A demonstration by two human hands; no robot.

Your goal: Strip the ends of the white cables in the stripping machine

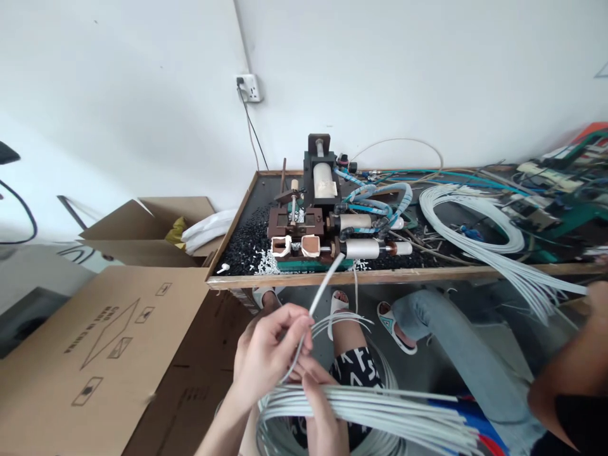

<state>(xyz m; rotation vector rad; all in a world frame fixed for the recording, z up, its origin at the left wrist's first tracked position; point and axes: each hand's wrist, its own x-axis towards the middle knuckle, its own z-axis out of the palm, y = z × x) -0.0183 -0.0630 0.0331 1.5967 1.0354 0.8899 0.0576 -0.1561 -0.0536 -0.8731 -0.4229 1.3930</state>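
Observation:
My left hand pinches a single white cable between thumb and fingers. The free end of that cable points up towards the stripping machine at the table's front edge. Lower down, my right hand is closed round a thick bundle of white cables, its thumb lying over them. The bundle's cut ends fan out to the right, and its coil hangs over my lap. Part of my right hand's fingers is hidden behind the left hand and the cables.
Black and white scraps cover the table round the machine. A coil of white cable lies to the right, where a co-worker's hand is at the loose ends. Cardboard boxes stand on the left. The wooden table edge runs across in front.

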